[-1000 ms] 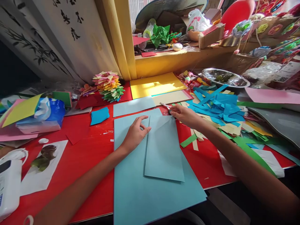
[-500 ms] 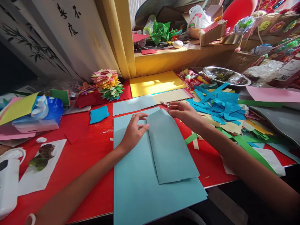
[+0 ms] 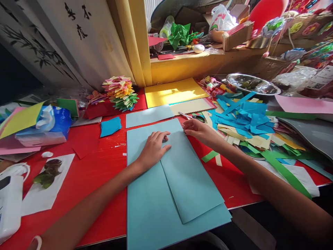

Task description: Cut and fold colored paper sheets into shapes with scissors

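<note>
A half-width light blue paper piece (image 3: pixel 195 184), possibly a folded sheet, lies slightly askew on a larger stack of light blue paper (image 3: pixel 148 208). My left hand (image 3: pixel 155 147) rests palm down across the upper left edge of the piece, with its fingers outstretched and the thumb apart. At the upper right edge of the paper is my right hand (image 3: pixel 197 131), its fingertips touching that edge and a gap showing between thumb and fingers. Just beyond the right hand lie scissors (image 3: pixel 194 117) with dark handles, their blades pointing left.
Blue paper strips (image 3: pixel 244 114) and other coloured cuttings are heaped on the right, before a metal bowl (image 3: pixel 252 84). A folded-paper stack (image 3: pixel 121 93), small blue squares (image 3: pixel 110 126) and a yellow sheet (image 3: pixel 175 92) sit at the back of the red table (image 3: pixel 104 215).
The light blue piece has slid toward me and now lies flatter at its top. My left hand has moved slightly right and flattened onto it. My right hand has lowered slightly, exposing the scissors' handles.
</note>
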A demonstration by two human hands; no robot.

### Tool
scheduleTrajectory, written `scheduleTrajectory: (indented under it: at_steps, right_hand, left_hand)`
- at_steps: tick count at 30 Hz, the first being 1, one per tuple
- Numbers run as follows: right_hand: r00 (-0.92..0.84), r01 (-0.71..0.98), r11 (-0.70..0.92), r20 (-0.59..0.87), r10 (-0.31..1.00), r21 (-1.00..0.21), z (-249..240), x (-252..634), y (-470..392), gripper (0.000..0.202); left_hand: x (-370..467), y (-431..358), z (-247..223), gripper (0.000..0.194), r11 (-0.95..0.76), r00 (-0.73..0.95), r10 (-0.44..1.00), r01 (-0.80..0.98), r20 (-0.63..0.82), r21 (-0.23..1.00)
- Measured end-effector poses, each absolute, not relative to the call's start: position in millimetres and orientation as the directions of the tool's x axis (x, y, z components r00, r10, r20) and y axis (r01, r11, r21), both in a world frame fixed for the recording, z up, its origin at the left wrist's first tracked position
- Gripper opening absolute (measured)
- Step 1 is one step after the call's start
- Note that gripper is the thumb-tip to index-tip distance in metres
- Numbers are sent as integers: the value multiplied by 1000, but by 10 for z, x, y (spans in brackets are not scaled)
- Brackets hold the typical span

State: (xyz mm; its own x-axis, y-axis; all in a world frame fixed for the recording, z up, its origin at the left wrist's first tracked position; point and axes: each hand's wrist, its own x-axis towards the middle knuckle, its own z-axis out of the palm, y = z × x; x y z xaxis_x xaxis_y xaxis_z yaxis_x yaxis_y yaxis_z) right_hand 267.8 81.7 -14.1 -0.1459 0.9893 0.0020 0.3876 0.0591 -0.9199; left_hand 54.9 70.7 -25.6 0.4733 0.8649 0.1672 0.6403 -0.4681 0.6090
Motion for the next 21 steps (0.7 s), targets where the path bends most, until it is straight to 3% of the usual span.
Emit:
scheduleTrajectory:
  at_steps: [11, 17, 21]
  right_hand:
    - [-130, 172, -79, -103, 986, -982, -55, 2674, 790, 15]
    - [-72, 207, 54, 40, 997, -977, -9, 2656, 757, 16]
    - [-137, 205, -99, -129, 982, -974, -38, 2637, 760, 20]
  left_hand:
    - [561, 709, -293, 49, -497, 475, 860, 693, 188, 522]
    - [564, 707, -243, 53, -432, 446, 886, 697, 125, 573]
    - [543, 712, -224, 51, -406, 441, 890, 661, 111, 631]
